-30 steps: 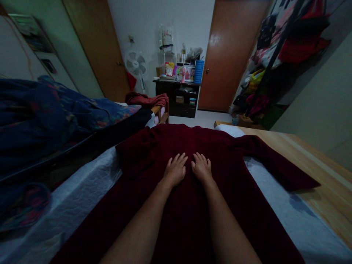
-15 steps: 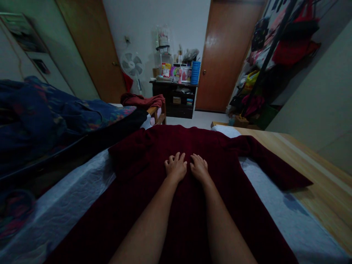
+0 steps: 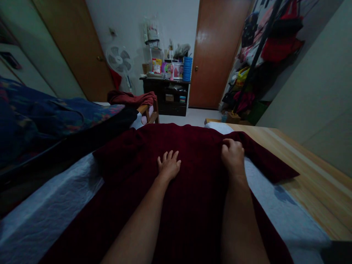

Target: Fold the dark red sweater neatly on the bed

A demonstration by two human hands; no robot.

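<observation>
A dark red long-sleeved garment [image 3: 192, 205] lies spread out in front of me, its collar end pointing away. My left hand [image 3: 169, 165] rests flat on its upper middle with the fingers spread. At the right shoulder, beside the top of the sleeve, my right hand [image 3: 233, 152] has its fingers curled in on the cloth. The right sleeve [image 3: 272, 165] stretches outward over a wooden surface. On the left side the sleeve area is bunched, and its end is hard to make out in the dark.
Under the garment is a light padded cover [image 3: 294, 216], bordered on the right by a pale wooden board [image 3: 305, 176]. Blue floral cloth [image 3: 68, 113] is heaped at left. Farther off stand a fan [image 3: 118, 58], a dark cabinet [image 3: 165, 95] and hanging bags [image 3: 283, 47].
My right hand has moved right, from the garment's middle to its right shoulder, and its fingers have curled. My left hand stays on the upper middle, fingers spread wider. The view has shifted slightly.
</observation>
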